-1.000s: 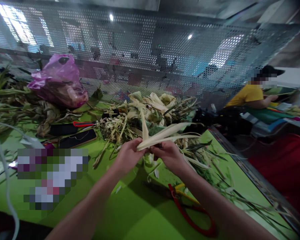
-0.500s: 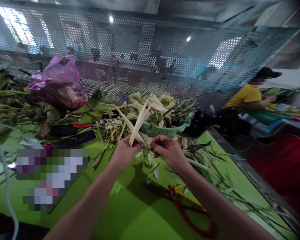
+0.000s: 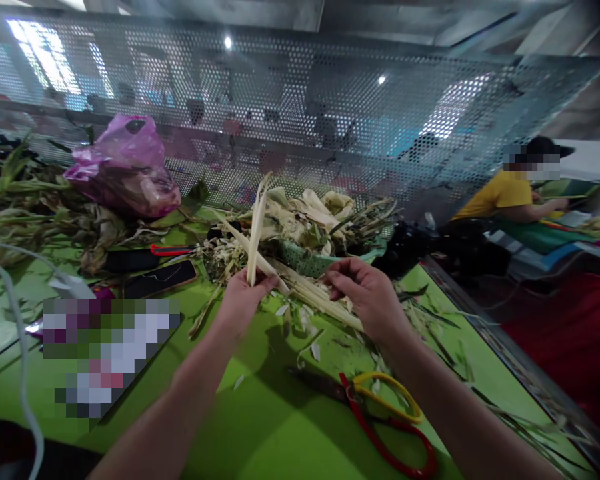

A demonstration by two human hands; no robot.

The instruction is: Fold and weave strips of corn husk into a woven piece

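My left hand (image 3: 243, 300) is closed, pinching pale dried corn husk strips (image 3: 256, 233) that cross and point up and away. Apart from it, to the right, my right hand (image 3: 365, 293) has its thumb and fingers drawn together; whatever it may hold is hidden or too small to name. Beneath and between the hands lie long pale stalks (image 3: 325, 303) and small white scraps. Just beyond stands a green plastic basket (image 3: 305, 261) heaped with dry husks (image 3: 325, 213). Large scissors (image 3: 370, 400) with red and yellow handles rest on the table near my right forearm.
Left on the green table (image 3: 250, 427) are a purple plastic bag (image 3: 130, 167), a phone (image 3: 160, 279), a red-and-black tool (image 3: 173, 250), a white cable (image 3: 17, 333) and dried leaves (image 3: 40, 213). A perforated metal panel (image 3: 260, 87) stands behind. A person in yellow (image 3: 513, 190) sits far right.
My right hand has moved right, away from my left hand. The husk strips in my left hand have shifted left and stand more upright. The view has turned slightly.
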